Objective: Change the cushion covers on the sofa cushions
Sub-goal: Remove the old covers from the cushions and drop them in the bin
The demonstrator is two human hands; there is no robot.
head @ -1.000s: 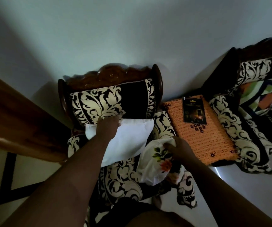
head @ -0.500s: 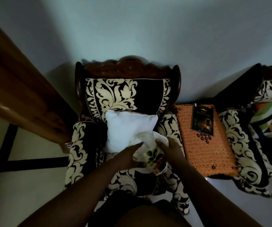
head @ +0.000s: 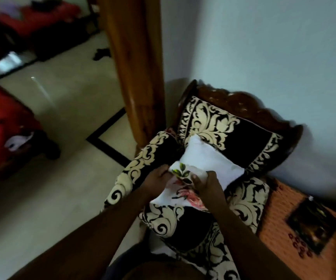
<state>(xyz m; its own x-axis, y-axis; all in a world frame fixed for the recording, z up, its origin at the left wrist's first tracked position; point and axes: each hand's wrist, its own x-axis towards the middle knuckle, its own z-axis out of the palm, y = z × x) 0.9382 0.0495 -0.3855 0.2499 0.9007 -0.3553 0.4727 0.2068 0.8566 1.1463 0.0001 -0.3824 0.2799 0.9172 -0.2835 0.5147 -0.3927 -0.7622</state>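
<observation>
The bare white cushion [head: 209, 164] lies on the armchair [head: 219, 126] seat, leaning on the backrest, and the floral cover [head: 181, 188] sits bunched over its near end only — so by my reading the covering is just begun, with most of the pull-on and closing left. Both hands grip the cover's gathered edge, left hand [head: 155, 178] and right hand [head: 205, 182] with fingers curled round the cloth — the cushion's long axis runs from 7 o'clock toward 1 o'clock, its uncovered end pointing to 1 o'clock
</observation>
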